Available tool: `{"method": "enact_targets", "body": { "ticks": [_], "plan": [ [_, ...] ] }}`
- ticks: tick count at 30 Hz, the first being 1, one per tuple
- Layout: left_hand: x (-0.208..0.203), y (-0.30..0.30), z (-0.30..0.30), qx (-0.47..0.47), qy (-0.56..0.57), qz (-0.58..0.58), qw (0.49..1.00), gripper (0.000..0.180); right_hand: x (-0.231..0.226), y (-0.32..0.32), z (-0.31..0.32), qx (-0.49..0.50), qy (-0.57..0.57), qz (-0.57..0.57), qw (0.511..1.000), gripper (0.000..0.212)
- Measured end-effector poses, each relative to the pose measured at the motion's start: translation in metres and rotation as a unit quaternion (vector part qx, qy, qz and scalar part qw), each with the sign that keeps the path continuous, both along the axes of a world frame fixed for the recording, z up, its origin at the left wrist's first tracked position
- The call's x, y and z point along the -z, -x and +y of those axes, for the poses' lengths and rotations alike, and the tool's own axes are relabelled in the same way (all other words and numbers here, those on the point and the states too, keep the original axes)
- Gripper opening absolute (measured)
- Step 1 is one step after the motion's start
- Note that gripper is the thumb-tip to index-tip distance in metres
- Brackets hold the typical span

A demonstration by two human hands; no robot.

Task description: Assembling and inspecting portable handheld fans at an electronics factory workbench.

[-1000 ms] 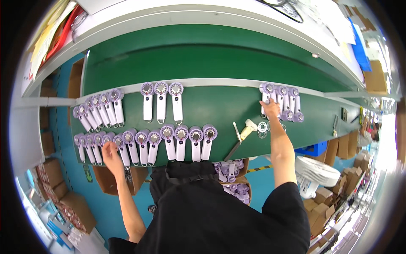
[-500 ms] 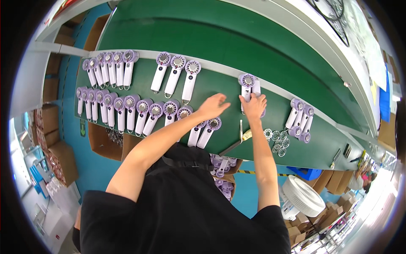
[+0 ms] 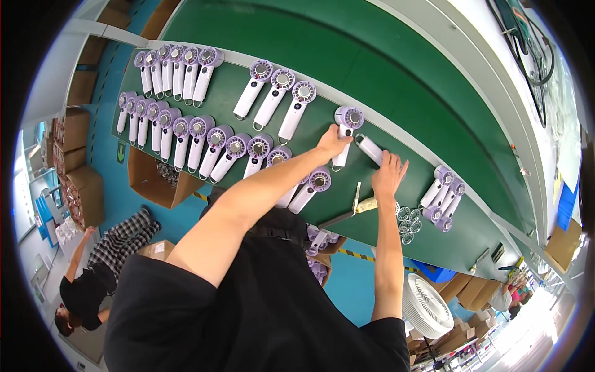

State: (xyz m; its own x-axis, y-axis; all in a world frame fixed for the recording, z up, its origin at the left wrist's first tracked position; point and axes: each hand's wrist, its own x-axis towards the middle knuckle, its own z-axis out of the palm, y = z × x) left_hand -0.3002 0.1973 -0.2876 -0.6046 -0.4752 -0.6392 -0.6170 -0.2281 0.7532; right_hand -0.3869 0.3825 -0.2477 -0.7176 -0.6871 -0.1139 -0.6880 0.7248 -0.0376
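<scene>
Blue floor (image 3: 353, 282) shows around a long green workbench (image 3: 412, 186), and a pale rail (image 3: 400, 144) divides its top from a broad green surface (image 3: 372, 59) beyond. At the lower left, a co-worker (image 3: 93, 282) in a black top and checked trousers appears beyond an open cardboard box (image 3: 142, 180) of small loose pieces.

Near the rail, the person's left hand (image 3: 334, 142) has its fingers curled around the handle of one purple-headed handheld fan (image 3: 349, 117) — its round head points toward the rail, its wrist loop toward the person. Just beside it, the right hand (image 3: 388, 177) lies over the far end of a second handheld fan (image 3: 370, 150), whose white handle slants up and left toward the first. The right fingers are slightly spread; whether they grip the fan or only rest on it cannot be told.

To the left, a trio of handheld fans (image 3: 283, 80) lies near the rail, with an upper row (image 3: 177, 54) farther left and a longer lower row (image 3: 198, 127) along the near edge, partly hidden by the left forearm. To the right lie small openwork rings (image 3: 406, 226), then a head-to-tail cluster of fans (image 3: 444, 197). A dark-handled tool (image 3: 338, 220) lies between the forearms — beyond the bench edge stands a white electric fan (image 3: 427, 307).
</scene>
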Motion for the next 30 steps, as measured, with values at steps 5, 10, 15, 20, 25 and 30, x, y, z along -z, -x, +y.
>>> {"method": "enact_targets", "body": {
  "ticks": [5,10,15,20,25,30],
  "plan": [
    [-0.045,-0.039,-0.040,-0.016,-0.200,0.115,0.973,0.037,-0.017,-0.014,0.000,0.080,0.199,0.068,0.974,0.029],
    [-0.110,-0.077,-0.057,-0.027,-0.280,0.155,0.947,0.038,0.054,-0.020,0.016,0.557,0.267,-0.030,0.786,0.068],
    [-0.140,-0.117,-0.058,-0.010,-0.289,0.174,0.941,0.038,0.072,0.001,0.028,0.489,0.436,-0.294,0.696,0.047],
    [-0.159,-0.149,-0.051,0.024,-0.257,0.194,0.947,0.034,0.001,-0.012,0.024,0.443,0.537,-0.428,0.576,0.034],
    [-0.170,-0.179,-0.048,0.011,-0.260,0.212,0.942,0.038,-0.052,-0.050,0.012,0.361,0.573,-0.558,0.479,0.030],
    [-0.176,-0.194,-0.044,-0.019,-0.265,0.217,0.939,0.039,-0.091,-0.112,-0.025,0.313,0.544,-0.626,0.463,0.032]
  ]
}}
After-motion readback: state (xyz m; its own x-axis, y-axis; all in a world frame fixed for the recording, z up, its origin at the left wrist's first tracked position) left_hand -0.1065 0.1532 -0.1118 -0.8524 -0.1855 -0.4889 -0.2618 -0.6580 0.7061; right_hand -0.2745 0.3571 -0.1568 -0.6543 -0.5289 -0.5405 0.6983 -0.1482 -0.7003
